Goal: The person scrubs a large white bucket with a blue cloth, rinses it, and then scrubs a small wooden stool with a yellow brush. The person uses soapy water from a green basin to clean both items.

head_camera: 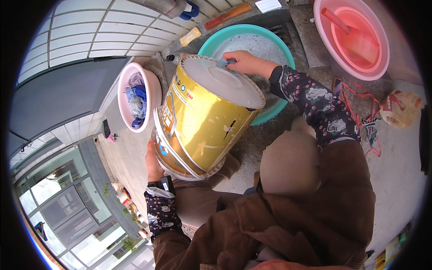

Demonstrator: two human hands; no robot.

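Note:
A gold paint bucket (pixel 206 125) with printing on its side lies tilted over my lap, its flat grey end (pixel 202 72) facing up and away from me. Around the bucket's lower rim, on the left, my left hand (pixel 154 162) has its grip; part of its fingers is hidden behind the bucket. My right hand (pixel 244 63) pinches a small blue-grey cloth (pixel 224 63) against the grey end. Just beyond the bucket stands a teal basin (pixel 288 50) of foamy water, partly covered by the bucket and my right forearm.
Left of the bucket is a pink basin (pixel 155 91) holding clothes. A brush (pixel 189 36) and an orange comb-like tool (pixel 227 17) lie on the ledge by the tiled wall. Upper right, another pink basin (pixel 384 50) holds a red tub and a dipper (pixel 362 40). Red string (pixel 378 101) trails on the ground.

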